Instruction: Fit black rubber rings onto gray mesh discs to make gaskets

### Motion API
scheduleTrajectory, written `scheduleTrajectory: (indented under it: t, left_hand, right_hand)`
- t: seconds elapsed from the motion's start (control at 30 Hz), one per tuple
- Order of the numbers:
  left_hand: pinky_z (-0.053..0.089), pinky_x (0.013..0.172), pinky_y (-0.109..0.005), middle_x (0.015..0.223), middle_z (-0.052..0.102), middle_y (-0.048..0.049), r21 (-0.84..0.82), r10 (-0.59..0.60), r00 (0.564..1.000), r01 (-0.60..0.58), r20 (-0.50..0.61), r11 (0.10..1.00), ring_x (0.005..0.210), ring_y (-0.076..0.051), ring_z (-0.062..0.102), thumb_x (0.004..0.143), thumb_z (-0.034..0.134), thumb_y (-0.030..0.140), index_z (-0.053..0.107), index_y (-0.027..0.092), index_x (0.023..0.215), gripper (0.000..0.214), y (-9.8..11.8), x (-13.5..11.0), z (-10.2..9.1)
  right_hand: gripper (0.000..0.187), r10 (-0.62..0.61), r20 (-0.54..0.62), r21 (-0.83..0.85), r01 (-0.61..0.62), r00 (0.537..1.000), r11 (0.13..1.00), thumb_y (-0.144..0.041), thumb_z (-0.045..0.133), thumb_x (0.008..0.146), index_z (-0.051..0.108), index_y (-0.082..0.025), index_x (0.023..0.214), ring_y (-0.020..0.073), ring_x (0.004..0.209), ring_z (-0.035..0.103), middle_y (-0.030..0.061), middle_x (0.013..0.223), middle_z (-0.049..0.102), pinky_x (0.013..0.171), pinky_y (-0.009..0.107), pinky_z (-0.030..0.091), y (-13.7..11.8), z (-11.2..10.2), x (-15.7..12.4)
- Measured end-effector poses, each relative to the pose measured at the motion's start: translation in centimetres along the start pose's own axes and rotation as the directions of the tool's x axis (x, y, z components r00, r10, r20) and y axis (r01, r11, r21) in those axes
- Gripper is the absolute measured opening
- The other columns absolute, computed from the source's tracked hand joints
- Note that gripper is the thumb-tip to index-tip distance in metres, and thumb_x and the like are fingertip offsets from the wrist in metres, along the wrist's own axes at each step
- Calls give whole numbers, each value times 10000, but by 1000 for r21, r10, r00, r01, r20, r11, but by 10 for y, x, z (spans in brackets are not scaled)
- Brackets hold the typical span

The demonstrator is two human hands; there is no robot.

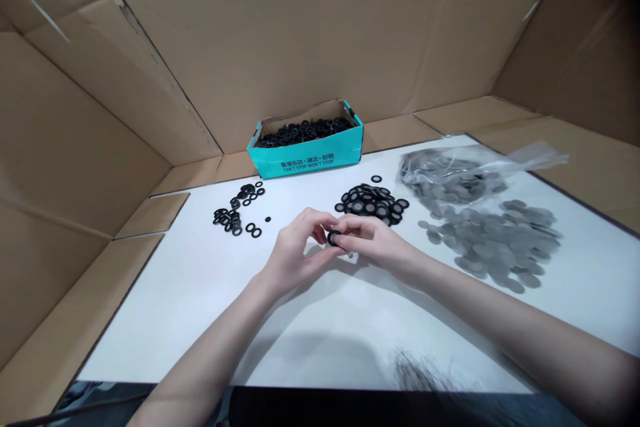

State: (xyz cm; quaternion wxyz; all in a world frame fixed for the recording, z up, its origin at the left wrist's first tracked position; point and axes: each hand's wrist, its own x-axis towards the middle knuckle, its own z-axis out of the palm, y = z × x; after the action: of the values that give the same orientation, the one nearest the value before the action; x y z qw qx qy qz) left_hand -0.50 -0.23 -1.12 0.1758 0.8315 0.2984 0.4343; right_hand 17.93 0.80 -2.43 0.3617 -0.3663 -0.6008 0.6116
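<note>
My left hand [303, 248] pinches a black ring [331, 238] between thumb and fingers, a little above the white table. Closed at the same ring, my right hand [374, 240] presses its thumb against the ring's face. Whether a grey disc sits inside that ring is hidden by the thumb. Just beyond the hands lies a pile of black rings with grey centres [370, 205]. Loose open black rings [230, 220] are scattered to the left. On the right spreads a heap of thin grey discs [495, 247].
A turquoise box [310, 159] full of black rings stands at the back. A clear plastic bag [450, 177] with more grey discs lies at the back right. Cardboard walls [310, 33] enclose the white table [190, 320] at the back and sides.
</note>
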Motion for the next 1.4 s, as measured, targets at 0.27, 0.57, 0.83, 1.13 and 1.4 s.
scheduleTrajectory:
  t: [0.27,0.57,0.83,1.13,1.4]
  left_hand:
    - [521,687,-217,948,671,-19,84,71,997,-72,11,994,736,-97,594,860,682,150,547,212,1087,271,-1,-1,1]
    - [572,751,-265,1054,720,-66,121,115,992,-121,52,985,844,-144,688,920,631,205,559,221,1194,284,-4,-1,-3]
    - [562,763,-266,1086,674,-74,181,-20,996,37,-92,983,796,-117,654,929,569,170,530,220,1214,291,-15,0,-14]
    - [546,750,-241,1054,646,-61,198,-49,980,88,-193,976,758,-91,633,912,543,133,521,204,1208,305,-27,3,-24]
    - [542,720,-238,1059,644,-71,197,-121,961,173,-250,965,761,-104,622,915,532,183,531,206,1185,271,-36,4,-34]
  right_hand:
    - [320,10,-5,53,-10,1000,999,-450,694,740,555,-175,655,106,661,465,12,797,560,542,239,344,-4,2,-2]
    - [282,3,-42,-11,-4,999,1000,-444,636,771,551,-193,674,122,641,481,0,722,551,566,259,384,-3,0,-1]
    - [88,-533,-244,-700,234,810,675,-245,577,831,649,-202,803,202,783,597,68,854,628,661,321,434,-3,-34,7]
    - [50,-372,-433,-797,-156,821,584,-275,633,772,641,-250,816,208,584,583,51,784,725,583,333,380,-7,-89,10]
    - [44,-301,-399,-760,-129,866,637,-290,664,736,667,-248,748,197,567,598,37,760,744,617,340,421,1,-91,14]
